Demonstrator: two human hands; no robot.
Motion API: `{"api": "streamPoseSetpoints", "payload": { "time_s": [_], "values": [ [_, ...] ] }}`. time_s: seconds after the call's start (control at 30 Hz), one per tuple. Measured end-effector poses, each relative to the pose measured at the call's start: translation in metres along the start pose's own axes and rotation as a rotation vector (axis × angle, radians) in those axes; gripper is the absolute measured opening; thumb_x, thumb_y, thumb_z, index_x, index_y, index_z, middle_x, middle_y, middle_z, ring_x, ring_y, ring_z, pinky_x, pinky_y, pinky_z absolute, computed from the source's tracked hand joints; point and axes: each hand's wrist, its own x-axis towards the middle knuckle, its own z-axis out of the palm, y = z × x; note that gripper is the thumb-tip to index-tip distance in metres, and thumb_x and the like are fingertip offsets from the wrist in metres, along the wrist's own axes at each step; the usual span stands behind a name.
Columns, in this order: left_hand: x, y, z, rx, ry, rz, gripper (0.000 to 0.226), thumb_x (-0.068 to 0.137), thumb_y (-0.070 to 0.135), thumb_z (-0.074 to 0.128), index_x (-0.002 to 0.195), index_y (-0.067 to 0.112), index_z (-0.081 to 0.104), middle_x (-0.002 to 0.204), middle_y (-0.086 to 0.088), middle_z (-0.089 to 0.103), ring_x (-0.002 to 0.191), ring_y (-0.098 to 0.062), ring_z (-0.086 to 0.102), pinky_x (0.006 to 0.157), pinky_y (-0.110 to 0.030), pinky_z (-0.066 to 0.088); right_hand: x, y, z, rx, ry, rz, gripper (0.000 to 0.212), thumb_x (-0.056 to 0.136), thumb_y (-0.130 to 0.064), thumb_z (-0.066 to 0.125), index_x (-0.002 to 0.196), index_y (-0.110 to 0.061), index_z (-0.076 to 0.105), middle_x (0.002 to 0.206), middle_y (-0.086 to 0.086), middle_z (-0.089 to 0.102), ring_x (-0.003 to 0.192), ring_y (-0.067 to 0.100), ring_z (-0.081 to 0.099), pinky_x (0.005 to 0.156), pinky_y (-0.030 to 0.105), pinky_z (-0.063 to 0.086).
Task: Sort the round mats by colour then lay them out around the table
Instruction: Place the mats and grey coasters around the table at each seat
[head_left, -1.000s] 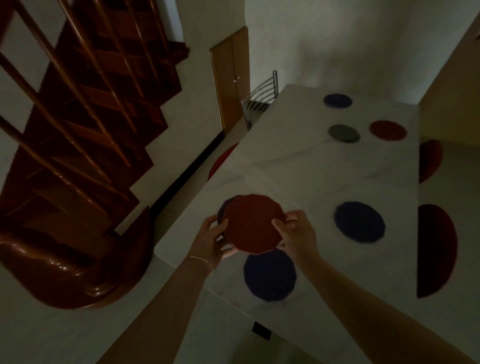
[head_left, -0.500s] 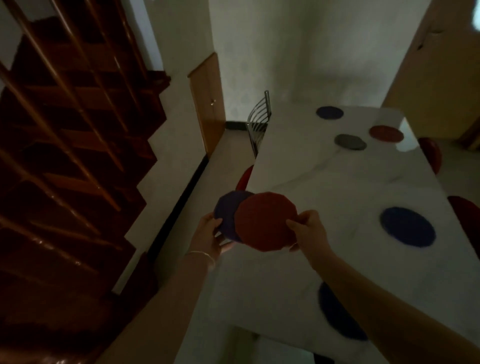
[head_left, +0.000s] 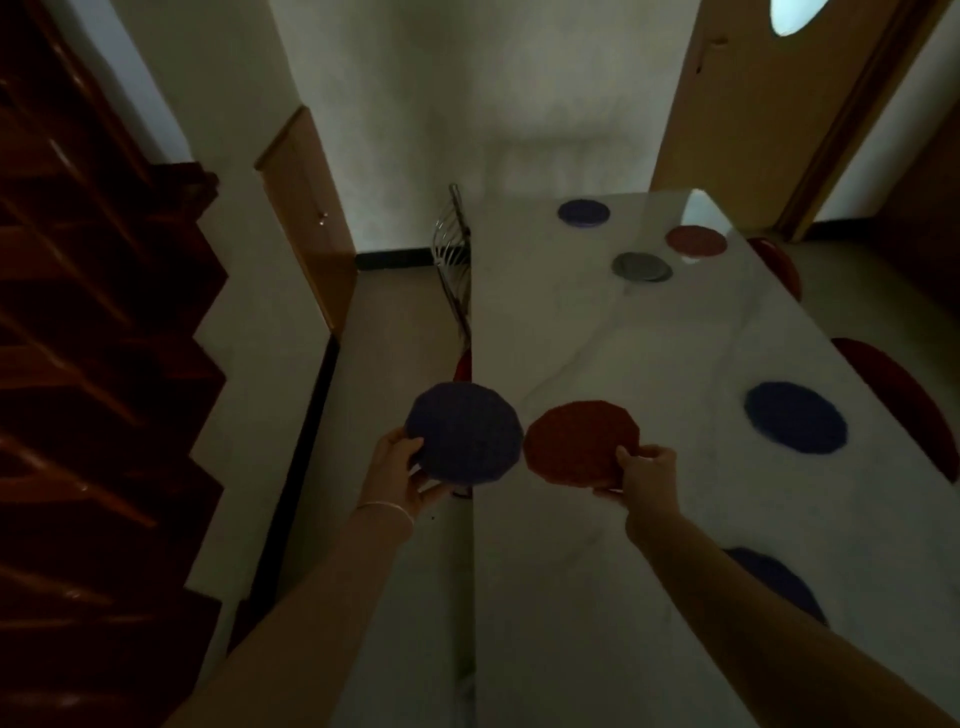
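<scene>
Blue mat, held (head_left: 464, 434): round, faceted rim, textured face up and tilted toward the camera; off the table's left edge, over the floor. Red mat, held (head_left: 582, 442): same shape, just beside the blue one, rims close (touching or not, cannot tell), above the white table (head_left: 597, 338) near its left edge.

Lying flat on the table:
- blue mat (head_left: 796, 419), right side, mid-length
- blue mat (head_left: 779, 582), near right, partly hidden by a forearm
- blue mat (head_left: 583, 212), far end
- red mat (head_left: 696, 241), far right corner
- grey mat (head_left: 641, 267), just nearer than those two, between them.
</scene>
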Motion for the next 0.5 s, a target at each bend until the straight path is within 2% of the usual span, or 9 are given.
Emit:
{"api": "streamPoseSetpoints", "payload": {
  "time_s": [0.07, 0.17, 0.23, 0.3, 0.33, 0.43, 0.5],
  "values": [
    [0.019, 0.008, 0.003, 0.018, -0.008, -0.013, 0.026, 0.09, 0.011, 0.053, 0.114, 0.022, 0.054, 0.112, -0.008, 0.061, 0.092, -0.031, 0.063, 0.055, -0.04, 0.057, 0.02, 0.004, 0.016, 0.045, 0.035, 0.035, 0.029, 0.094, -0.004, 0.049, 0.12, 0.007, 0.04, 0.119, 0.029, 0.053, 0.066, 0.028, 0.058, 0.035, 0.034, 0.053],
    [0.052, 0.026, 0.006, 0.061, -0.008, -0.035, 0.028, 0.091, 0.012, 0.052, 0.118, 0.021, 0.053, 0.112, -0.007, 0.06, 0.093, -0.031, 0.062, 0.052, -0.038, 0.057, 0.053, 0.014, 0.044, 0.087, 0.084, 0.11, 0.032, 0.095, -0.005, 0.049, 0.122, 0.009, 0.042, 0.123, 0.031, 0.055, 0.068, 0.029, 0.058, 0.032, 0.029, 0.05],
    [0.075, 0.039, 0.008, 0.1, -0.011, -0.06, 0.03, 0.091, 0.012, 0.051, 0.12, 0.022, 0.053, 0.112, -0.007, 0.06, 0.094, -0.029, 0.061, 0.054, -0.039, 0.057, 0.07, 0.021, 0.061, 0.124, 0.118, 0.172, 0.028, 0.095, -0.006, 0.049, 0.12, 0.005, 0.044, 0.124, 0.029, 0.055, 0.072, 0.031, 0.059, 0.043, 0.034, 0.055],
    [0.099, 0.053, 0.011, 0.119, -0.024, -0.08, 0.03, 0.092, 0.012, 0.051, 0.12, 0.023, 0.053, 0.112, -0.006, 0.059, 0.093, -0.028, 0.061, 0.058, -0.041, 0.057, 0.083, 0.026, 0.074, 0.156, 0.135, 0.221, 0.027, 0.094, -0.006, 0.05, 0.12, 0.002, 0.046, 0.125, 0.029, 0.055, 0.088, 0.033, 0.06, 0.059, 0.045, 0.055],
    [0.11, 0.059, 0.013, 0.125, -0.027, -0.088, 0.03, 0.092, 0.012, 0.051, 0.12, 0.024, 0.052, 0.112, -0.006, 0.059, 0.093, -0.028, 0.062, 0.059, -0.041, 0.057, 0.089, 0.027, 0.08, 0.155, 0.142, 0.234, 0.03, 0.094, -0.006, 0.051, 0.122, 0.003, 0.045, 0.125, 0.029, 0.055, 0.092, 0.034, 0.059, 0.06, 0.046, 0.054],
    [0.14, 0.073, 0.025, 0.157, -0.043, -0.107, 0.031, 0.092, 0.013, 0.05, 0.121, 0.025, 0.052, 0.112, -0.005, 0.059, 0.092, -0.028, 0.062, 0.056, -0.04, 0.057, 0.101, 0.03, 0.092, 0.133, 0.164, 0.255, 0.031, 0.094, -0.005, 0.052, 0.122, 0.004, 0.044, 0.119, 0.026, 0.056, 0.091, 0.034, 0.06, 0.049, 0.038, 0.055],
    [0.158, 0.078, 0.038, 0.182, -0.069, -0.127, 0.025, 0.093, 0.013, 0.049, 0.113, 0.027, 0.055, 0.11, -0.004, 0.06, 0.091, -0.027, 0.062, 0.052, -0.038, 0.057, 0.104, 0.034, 0.097, 0.067, 0.18, 0.217, 0.022, 0.092, -0.004, 0.053, 0.111, -0.002, 0.042, 0.11, 0.023, 0.055, 0.081, 0.032, 0.061, 0.038, 0.03, 0.052]
  ]
}}
